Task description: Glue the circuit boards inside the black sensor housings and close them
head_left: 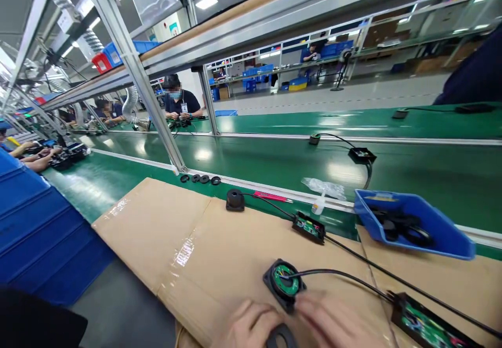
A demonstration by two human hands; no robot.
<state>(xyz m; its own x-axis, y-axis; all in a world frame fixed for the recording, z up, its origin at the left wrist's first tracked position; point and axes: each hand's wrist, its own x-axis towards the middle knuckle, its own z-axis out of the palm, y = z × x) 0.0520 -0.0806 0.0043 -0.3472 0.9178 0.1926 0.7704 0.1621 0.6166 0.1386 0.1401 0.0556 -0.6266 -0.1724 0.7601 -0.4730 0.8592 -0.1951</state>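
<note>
At the bottom of the head view my left hand [249, 323] is closed, its curled fingers holding a black ring-shaped part [281, 336]. My right hand [335, 316] is smeared by motion, with its fingers stretched out and the fingertips at the lower right corner of a black square housing [289, 302]. Whether they touch it I cannot tell. A round green circuit board [285, 280] sits face up in this housing. From it a black cable [337, 272] runs right to a long black case [427, 323] with an exposed green board.
Cardboard [219, 248] covers the bench. On it lie another black round-topped housing [235, 200] and a cabled open case [309, 226]. Behind are black rings [204, 179], a red pen-like tool [270, 196], a small bottle [318, 204] and a blue bin [443, 233]. A metal post [145, 97] rises left.
</note>
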